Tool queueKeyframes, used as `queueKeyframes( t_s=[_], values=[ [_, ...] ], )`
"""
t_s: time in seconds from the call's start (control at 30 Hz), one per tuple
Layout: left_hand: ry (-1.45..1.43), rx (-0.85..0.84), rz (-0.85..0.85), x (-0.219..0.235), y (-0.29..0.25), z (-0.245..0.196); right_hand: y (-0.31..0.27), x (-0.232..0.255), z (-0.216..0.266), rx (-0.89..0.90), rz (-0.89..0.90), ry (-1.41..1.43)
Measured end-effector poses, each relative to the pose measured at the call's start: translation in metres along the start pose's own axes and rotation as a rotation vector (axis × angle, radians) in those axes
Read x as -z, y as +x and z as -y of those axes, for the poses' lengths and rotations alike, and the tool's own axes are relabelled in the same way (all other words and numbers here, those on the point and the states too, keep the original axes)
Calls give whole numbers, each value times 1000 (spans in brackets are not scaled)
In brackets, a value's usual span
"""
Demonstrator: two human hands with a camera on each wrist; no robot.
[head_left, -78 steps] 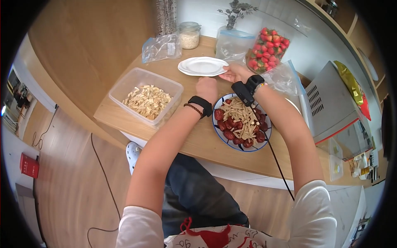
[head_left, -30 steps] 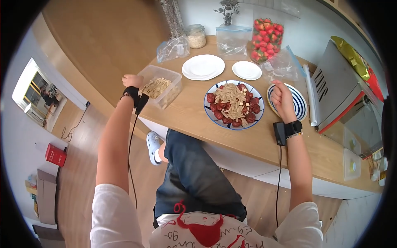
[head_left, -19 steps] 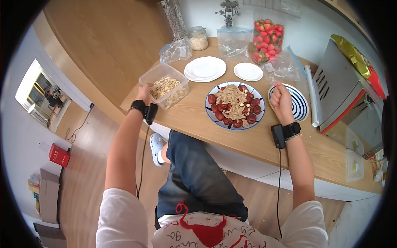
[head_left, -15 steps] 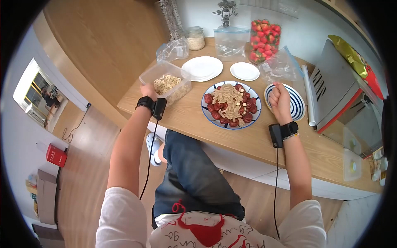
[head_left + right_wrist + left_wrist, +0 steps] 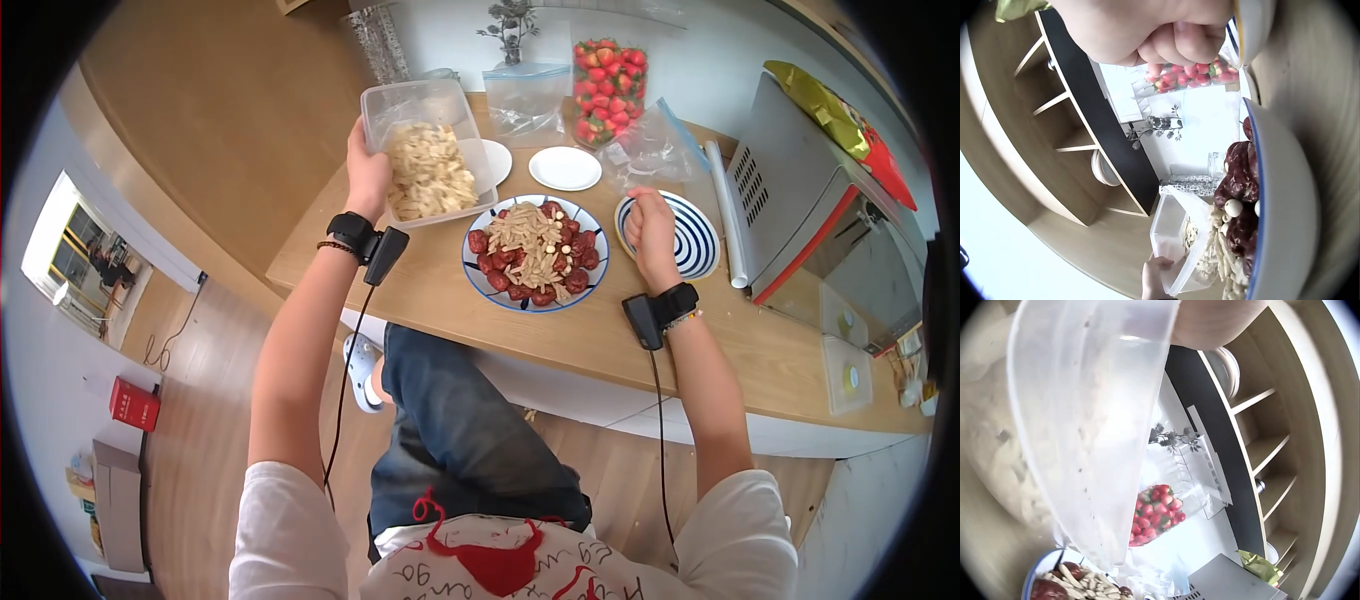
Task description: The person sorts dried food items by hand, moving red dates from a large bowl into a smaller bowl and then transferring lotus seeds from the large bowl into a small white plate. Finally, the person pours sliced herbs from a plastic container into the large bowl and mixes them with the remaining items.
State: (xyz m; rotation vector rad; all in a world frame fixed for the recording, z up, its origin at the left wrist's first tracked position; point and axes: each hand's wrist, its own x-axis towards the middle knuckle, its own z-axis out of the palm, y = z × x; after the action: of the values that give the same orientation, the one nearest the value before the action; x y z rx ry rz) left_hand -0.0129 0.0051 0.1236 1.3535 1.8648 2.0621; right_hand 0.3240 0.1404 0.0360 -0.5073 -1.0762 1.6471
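Note:
My left hand (image 5: 371, 172) grips the left side of a clear plastic box (image 5: 480, 188) of pale dried slices (image 5: 432, 165). The box is lifted and tilted, its open top facing me, left of a blue-rimmed bowl (image 5: 470, 270). In that bowl lie red dates (image 5: 521, 291) around pale strips (image 5: 530, 240), with a few small whitish balls on top. My right hand (image 5: 652, 232) is curled into a fist over the near-left part of a blue-and-white striped plate (image 5: 705, 235); nothing shows in it. In the right wrist view its fingers (image 5: 1194, 44) are folded in.
A small white plate (image 5: 565, 168) lies behind the bowl; a larger white plate (image 5: 497, 160) is partly hidden by the box. Farther back are a zip bag (image 5: 525, 105), strawberries (image 5: 610, 90) in a clear container, and a crumpled bag (image 5: 655, 145). An oven-like appliance (image 5: 800, 190) stands right.
My right hand has left the white plate it touched and moved over the striped plate. My left hand has reached the box, taken hold of it, then raised and tilted it toward the bowl.

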Motion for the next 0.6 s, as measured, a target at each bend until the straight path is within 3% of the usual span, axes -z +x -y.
queueKeyframes(
  t_s=[0.23, 0.43, 0.6],
  values=[
    [23, -112, 82, -26, 2, -11, -2, -3, 0, -1, 0, -73],
    [202, -448, 169, -46, -16, -31, -6, -7, 1, 1, 26, -103],
    [226, -524, 167, -56, -21, -39, -5, -5, 0, 3, 40, -99]
  ],
)
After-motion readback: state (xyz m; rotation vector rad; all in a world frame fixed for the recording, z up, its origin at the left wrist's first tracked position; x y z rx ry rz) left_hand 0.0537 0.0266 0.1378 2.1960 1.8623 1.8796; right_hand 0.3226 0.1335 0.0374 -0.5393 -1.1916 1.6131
